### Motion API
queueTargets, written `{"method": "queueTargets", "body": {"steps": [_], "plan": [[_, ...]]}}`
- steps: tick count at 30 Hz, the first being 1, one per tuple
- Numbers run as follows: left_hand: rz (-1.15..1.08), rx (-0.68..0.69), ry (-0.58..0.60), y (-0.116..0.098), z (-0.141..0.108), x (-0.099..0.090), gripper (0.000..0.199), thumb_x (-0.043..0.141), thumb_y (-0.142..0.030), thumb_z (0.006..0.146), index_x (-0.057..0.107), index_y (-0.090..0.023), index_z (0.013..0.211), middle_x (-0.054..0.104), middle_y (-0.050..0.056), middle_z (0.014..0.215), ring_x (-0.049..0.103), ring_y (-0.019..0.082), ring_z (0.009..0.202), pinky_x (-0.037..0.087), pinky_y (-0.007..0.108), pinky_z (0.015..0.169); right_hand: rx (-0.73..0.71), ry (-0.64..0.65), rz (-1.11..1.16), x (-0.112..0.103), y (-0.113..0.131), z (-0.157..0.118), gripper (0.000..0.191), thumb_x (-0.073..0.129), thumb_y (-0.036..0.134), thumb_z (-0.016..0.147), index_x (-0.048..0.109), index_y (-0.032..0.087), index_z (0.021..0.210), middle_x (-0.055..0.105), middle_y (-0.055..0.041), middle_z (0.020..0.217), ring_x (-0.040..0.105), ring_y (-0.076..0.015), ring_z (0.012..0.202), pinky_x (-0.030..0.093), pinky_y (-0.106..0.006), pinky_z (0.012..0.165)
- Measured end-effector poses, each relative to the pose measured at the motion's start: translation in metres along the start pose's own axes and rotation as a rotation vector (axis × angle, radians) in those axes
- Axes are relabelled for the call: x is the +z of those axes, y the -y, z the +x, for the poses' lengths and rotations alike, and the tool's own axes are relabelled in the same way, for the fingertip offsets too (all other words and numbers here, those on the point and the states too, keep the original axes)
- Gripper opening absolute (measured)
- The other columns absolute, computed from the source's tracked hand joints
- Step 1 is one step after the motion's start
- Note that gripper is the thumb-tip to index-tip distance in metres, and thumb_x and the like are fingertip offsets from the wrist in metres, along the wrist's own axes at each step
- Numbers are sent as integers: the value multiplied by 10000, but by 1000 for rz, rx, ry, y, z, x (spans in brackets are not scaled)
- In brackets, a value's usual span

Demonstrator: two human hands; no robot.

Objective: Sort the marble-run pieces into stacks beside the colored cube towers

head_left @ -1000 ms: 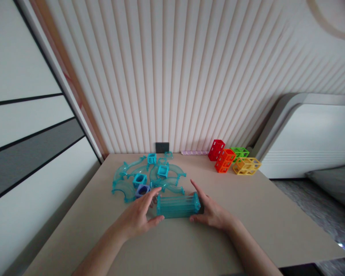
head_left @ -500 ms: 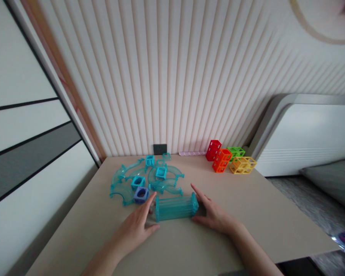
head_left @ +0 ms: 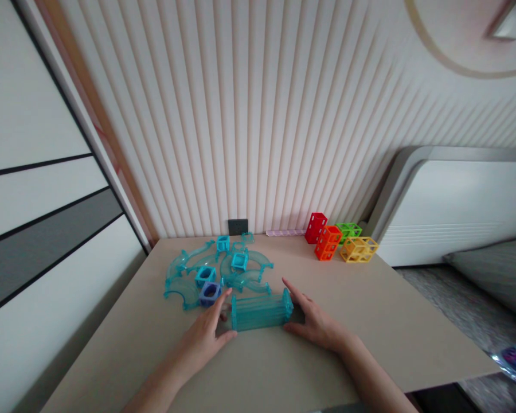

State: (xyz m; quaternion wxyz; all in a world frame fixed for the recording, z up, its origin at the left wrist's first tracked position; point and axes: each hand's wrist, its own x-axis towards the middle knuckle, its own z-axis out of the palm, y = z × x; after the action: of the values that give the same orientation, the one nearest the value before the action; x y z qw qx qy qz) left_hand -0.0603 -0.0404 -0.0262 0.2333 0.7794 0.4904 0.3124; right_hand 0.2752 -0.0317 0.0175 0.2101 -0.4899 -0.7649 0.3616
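A clear teal stack of straight toy track pieces (head_left: 260, 312) lies crosswise on the table in front of me. At its left end is my left hand (head_left: 206, 330), fingers and thumb spread apart, the thumb tip close to the lower corner. My right hand (head_left: 312, 318) is at the other end, open as well, with the index finger stretched out past the top corner and the thumb by the lower one. Whether the fingertips press on the stack I cannot tell. Just beyond my left fingers sits a purple-blue cube with a round hole (head_left: 210, 293).
Curved teal track pieces (head_left: 187, 291) and several light-blue cubes (head_left: 239, 261) lie behind my left hand. At the back right stand red (head_left: 315, 228), orange (head_left: 328, 242), green (head_left: 348, 230) and yellow (head_left: 359, 250) block frames. A pale strip (head_left: 285, 233) lies along the wall.
The camera view has shifted slightly. My left thumb is a little closer to the stack's lower left corner. Otherwise the hands and the stack keep nearly the same arrangement.
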Motion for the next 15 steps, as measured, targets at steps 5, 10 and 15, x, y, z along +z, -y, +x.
{"method": "queueTargets", "body": {"steps": [5,10,15], "plan": [[-39,-20,-4,0,0,1,817,723,-228,807,287,-346,1488,699,58,1148,699,213,930,575,407,875,-28,-47,-16,1,-3,0,942,726,272,798,188,288,1571,544,-89,1411,496,-278,1313,349,-464,1140],[-32,-13,-17,0,2,5,808,722,-232,807,295,-342,1484,706,44,1103,696,197,877,581,387,856,-21,-76,-8,2,-1,-2,918,717,257,804,206,294,1567,552,-88,1410,501,-275,1315,351,-467,1144],[-39,-10,-39,1,3,9,725,694,-313,839,333,-325,1468,709,44,1050,687,194,825,592,383,821,-32,-103,19,4,-5,-1,897,714,267,813,221,295,1562,585,-81,1375,537,-275,1279,380,-469,1122]]}}
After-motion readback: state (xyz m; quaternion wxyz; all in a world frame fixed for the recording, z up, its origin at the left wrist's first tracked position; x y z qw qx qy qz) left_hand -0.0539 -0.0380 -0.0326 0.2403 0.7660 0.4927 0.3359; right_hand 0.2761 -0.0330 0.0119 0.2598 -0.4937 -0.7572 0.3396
